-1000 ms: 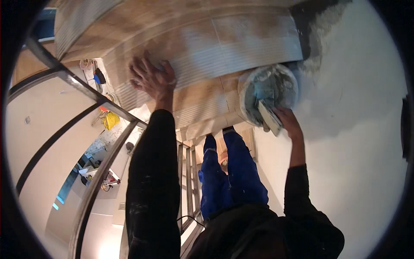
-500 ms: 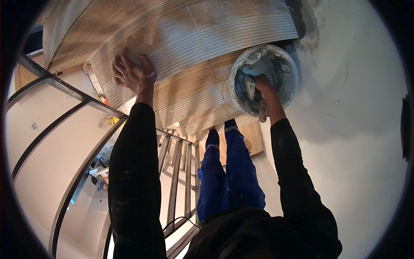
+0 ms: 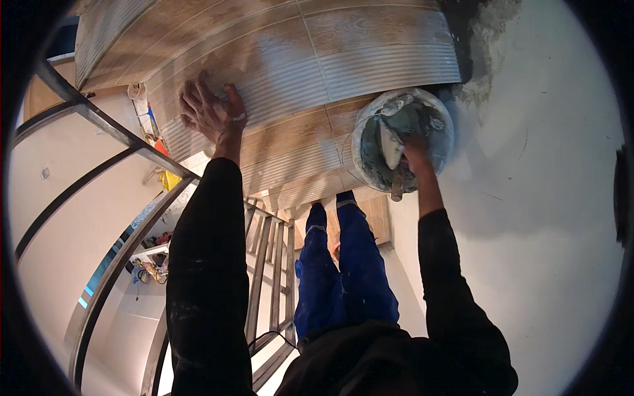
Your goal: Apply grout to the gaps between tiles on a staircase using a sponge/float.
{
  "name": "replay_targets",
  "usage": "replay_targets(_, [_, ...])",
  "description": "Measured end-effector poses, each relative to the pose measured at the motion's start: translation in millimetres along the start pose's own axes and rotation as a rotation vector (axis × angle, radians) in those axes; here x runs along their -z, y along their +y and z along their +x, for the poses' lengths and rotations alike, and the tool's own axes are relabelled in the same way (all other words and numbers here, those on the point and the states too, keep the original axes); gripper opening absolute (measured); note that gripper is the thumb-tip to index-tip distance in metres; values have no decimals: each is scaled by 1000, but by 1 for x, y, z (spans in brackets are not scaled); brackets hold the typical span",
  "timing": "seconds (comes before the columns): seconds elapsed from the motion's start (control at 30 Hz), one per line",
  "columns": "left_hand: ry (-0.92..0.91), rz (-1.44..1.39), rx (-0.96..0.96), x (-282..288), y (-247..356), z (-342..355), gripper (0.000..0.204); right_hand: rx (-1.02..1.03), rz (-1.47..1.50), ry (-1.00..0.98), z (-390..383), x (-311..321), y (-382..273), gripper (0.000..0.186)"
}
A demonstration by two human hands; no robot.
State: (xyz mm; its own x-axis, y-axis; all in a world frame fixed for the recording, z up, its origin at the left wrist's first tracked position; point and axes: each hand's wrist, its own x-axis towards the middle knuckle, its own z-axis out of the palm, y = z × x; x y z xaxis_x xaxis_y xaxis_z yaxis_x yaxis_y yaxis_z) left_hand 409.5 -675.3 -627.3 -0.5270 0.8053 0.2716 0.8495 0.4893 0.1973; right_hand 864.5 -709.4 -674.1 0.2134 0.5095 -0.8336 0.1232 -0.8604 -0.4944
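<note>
My left hand (image 3: pixel 212 112) rests on the wood-look tiled stair tread (image 3: pixel 264 69), fingers spread and bent, nothing held. White smears mark its skin. On the right, a pale, mortar-crusted bucket (image 3: pixel 438 173) stands on a lower step against the wall. My right hand (image 3: pixel 416 153) reaches into it and is smeared by motion, its fingers hidden. Right beside that hand is a trowel with a light, coated blade (image 3: pixel 391 142); a wooden handle (image 3: pixel 396 187) lies over the near rim. Whether my hand grips it, I cannot tell. Grey wet mortar (image 3: pixel 411 119) shows inside the bucket.
A metal railing (image 3: pixel 109 125) runs along the left, above a drop to a lower level with clutter (image 3: pixel 150 269). White wall (image 3: pixel 528 198) fills the right side. Ribbed tile edges (image 3: pixel 389 66) step downward. My blue-trousered legs (image 3: pixel 347 277) stand below on the stairs.
My right hand has shifted rightward within the bucket, and more of the light blade shows. My left hand stays planted on the tile. The whole view has tilted slightly.
</note>
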Motion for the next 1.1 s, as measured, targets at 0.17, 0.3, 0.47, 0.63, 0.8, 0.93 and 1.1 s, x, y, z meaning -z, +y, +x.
replay_targets(0.17, [-20, -40, 37, -4, 10, -9, 69, -95, -266, -145, 47, -18, 14, 33])
replay_targets(0.3, [-25, -20, 24, -3, 5, -6, 68, -222, 33, -206, 32, -8, 21, 34])
replay_targets(0.47, [-11, -32, 34, -1, 15, -4, 67, -117, 603, -374, 12, 60, 48, 52])
replay_targets(0.63, [-2, 17, 57, 5, -3, 2, 70, -49, 881, -480, -34, 98, 45, 44])
replay_targets(0.8, [-111, -26, 156, -10, 1, -4, 78, 615, 281, -507, -144, 10, -179, 64])
replay_targets(0.93, [-192, -105, 179, 2, 11, 0, 82, 1335, -252, -302, -201, -88, -326, 58])
replay_targets(1.1, [-200, -101, 244, 24, -6, -7, 83, 2298, -705, 34, -228, -234, -452, 56])
